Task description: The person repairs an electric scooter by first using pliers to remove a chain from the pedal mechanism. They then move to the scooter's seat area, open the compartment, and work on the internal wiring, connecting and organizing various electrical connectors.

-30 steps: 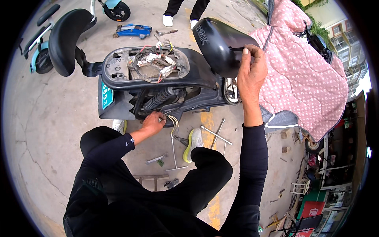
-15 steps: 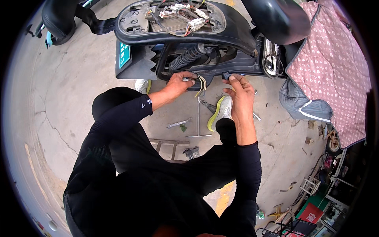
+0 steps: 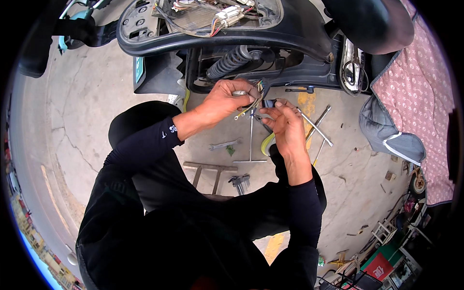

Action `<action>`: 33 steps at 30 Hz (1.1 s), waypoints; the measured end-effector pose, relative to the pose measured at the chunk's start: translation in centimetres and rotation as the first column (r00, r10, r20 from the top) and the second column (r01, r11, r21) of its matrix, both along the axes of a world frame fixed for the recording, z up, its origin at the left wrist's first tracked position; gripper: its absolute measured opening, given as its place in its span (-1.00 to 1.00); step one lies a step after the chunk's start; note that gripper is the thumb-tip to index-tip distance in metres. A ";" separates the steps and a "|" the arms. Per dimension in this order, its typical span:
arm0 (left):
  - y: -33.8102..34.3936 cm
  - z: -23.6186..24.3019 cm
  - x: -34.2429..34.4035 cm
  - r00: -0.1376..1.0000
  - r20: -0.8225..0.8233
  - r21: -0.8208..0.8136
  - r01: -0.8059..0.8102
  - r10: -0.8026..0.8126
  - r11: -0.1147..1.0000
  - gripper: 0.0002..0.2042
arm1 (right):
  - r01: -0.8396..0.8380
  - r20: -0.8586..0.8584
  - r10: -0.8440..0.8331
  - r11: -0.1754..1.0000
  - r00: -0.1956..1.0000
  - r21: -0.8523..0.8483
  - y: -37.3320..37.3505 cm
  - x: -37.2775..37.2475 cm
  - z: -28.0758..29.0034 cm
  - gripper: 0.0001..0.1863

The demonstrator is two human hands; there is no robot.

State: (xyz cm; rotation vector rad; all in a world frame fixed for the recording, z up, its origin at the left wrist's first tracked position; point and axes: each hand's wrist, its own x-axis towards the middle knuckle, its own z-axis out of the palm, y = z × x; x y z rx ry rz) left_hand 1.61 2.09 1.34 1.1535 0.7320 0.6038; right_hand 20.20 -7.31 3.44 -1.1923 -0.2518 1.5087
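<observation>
Below the side of a black electric scooter (image 3: 290,43), my left hand (image 3: 223,100) pinches a bundle of thin wires (image 3: 261,88). A few wire ends hang under its fingers, tipped with ring terminals (image 3: 239,116). My right hand (image 3: 288,126) is just right of the bundle. Between its thumb and fingers is a small dark roll (image 3: 268,103) that looks like black electrical tape, close against the wires. Whether a strip of it sticks to the wires is too small to tell. The shock absorber (image 3: 228,64) is behind my left hand.
White connectors (image 3: 229,16) lie in the scooter's open seat bay. On the concrete are an open-end wrench (image 3: 225,144), a T-handle wrench (image 3: 250,145), a crossed metal tool (image 3: 320,123) and a small metal stool (image 3: 210,167). A pink quilted cover (image 3: 415,101) hangs at the right.
My right hand has brought the dark roll leftward to the wire bundle. My left hand has shifted slightly right with the wires. The view has moved closer to the scooter.
</observation>
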 end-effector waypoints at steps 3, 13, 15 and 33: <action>0.4 1.1 0.3 0.995 -0.087 0.250 0.070 -0.050 0.966 -0.85 | -0.027 0.027 0.026 0.999 0.999 0.020 -0.2 0.4 0.5 -0.88; 0.5 4.6 1.5 0.951 -0.205 0.155 0.263 -0.230 0.952 -0.76 | -0.416 0.497 0.422 0.900 0.758 -0.129 0.6 2.1 4.3 -0.81; 0.6 4.2 1.5 0.943 -0.230 0.261 0.299 -0.242 0.918 -0.74 | -0.410 0.505 0.414 0.903 0.757 -0.127 0.7 2.4 4.5 -0.81; 0.4 4.0 1.5 0.989 -0.095 -0.237 0.088 -0.113 0.967 -0.75 | -0.251 0.389 0.296 0.954 0.872 -0.163 1.2 0.6 3.9 -0.15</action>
